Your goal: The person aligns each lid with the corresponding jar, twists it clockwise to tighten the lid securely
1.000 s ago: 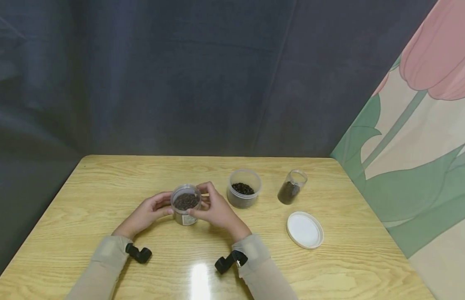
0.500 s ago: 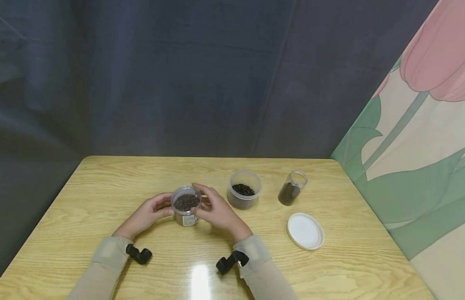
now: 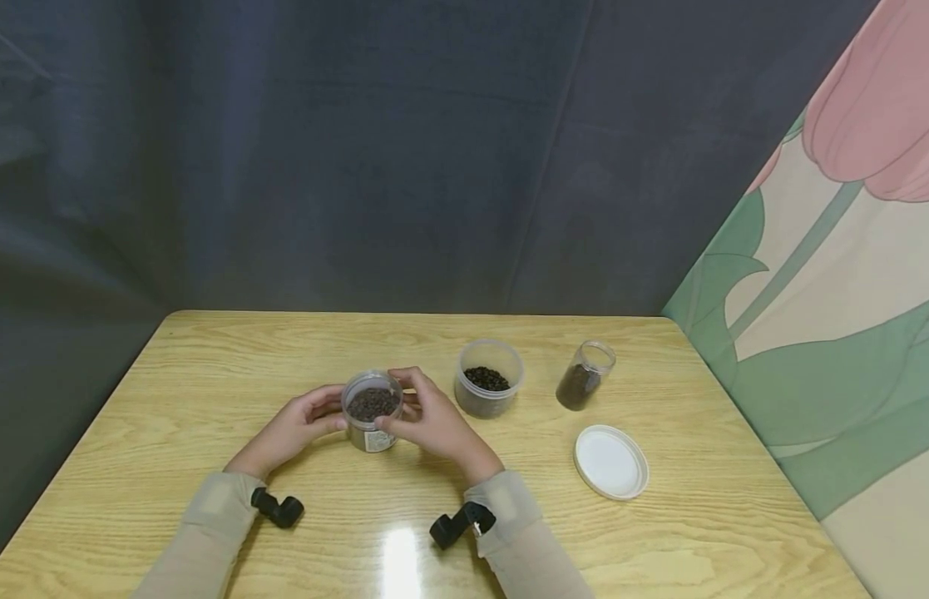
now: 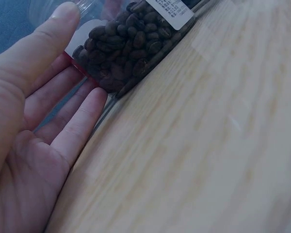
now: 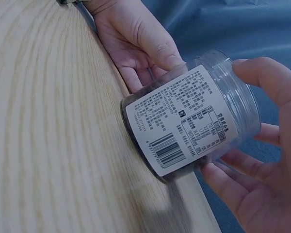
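A clear plastic jar (image 3: 373,408) of coffee beans stands on the wooden table between both hands, its mouth uncovered. My left hand (image 3: 303,423) holds it from the left, thumb toward the near side and fingers behind. On the right, my right hand (image 3: 434,418) grips the jar with the thumb near the front of the threaded neck and fingers round the far side. In the left wrist view, dark beans (image 4: 128,46) show through the wall above my little finger. The right wrist view shows a white printed label (image 5: 182,119) with a barcode on the jar's side.
Right of the jar stands a translucent tub (image 3: 488,405) with dark beans at its bottom. Farther right is a clear glass (image 3: 580,384) of dark contents. A white round lid (image 3: 610,462) lies on the table (image 3: 696,532). A dark curtain hangs behind.
My right hand's fingers shift slightly along the jar's rim and side, and the label turns a little. The left hand and the other containers stay in place.
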The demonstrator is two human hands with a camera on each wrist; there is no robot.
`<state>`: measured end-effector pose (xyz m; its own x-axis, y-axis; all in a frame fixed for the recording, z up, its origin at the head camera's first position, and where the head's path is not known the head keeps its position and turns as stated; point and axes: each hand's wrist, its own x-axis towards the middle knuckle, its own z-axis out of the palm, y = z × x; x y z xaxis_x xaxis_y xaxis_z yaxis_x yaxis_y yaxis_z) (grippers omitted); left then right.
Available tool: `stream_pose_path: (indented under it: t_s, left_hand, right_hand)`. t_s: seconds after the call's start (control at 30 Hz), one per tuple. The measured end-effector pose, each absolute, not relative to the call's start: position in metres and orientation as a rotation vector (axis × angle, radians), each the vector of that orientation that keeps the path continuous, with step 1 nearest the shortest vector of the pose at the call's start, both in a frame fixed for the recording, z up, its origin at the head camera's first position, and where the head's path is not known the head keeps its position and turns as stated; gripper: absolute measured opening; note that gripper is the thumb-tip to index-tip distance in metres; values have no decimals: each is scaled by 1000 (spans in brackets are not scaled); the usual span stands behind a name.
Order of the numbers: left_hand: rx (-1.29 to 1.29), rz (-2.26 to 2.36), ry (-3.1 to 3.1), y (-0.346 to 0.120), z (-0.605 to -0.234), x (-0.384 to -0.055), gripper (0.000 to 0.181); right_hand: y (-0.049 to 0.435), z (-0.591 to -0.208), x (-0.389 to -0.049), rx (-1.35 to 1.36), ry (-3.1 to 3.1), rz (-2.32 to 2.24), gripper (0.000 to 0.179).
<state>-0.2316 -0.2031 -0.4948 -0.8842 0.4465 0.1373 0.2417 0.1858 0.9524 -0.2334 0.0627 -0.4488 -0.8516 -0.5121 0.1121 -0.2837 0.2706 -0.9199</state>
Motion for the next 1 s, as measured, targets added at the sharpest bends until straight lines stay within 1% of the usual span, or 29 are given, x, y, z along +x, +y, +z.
stream_pose_path:
  t_s: [0.2, 0.47, 1.0]
  left_hand:
    - [677, 1771, 2294, -203, -495, -232, 52]
    - [687, 1780, 2287, -203, -498, -233, 52]
    - [682, 1776, 2290, -203, -497, -233, 53]
  right_hand:
    - [61, -449, -232, -712, 2320, -1661, 64]
    - [62, -451, -232, -751, 2313, -1636, 74]
    - [63, -449, -234, -784, 2363, -1562, 67]
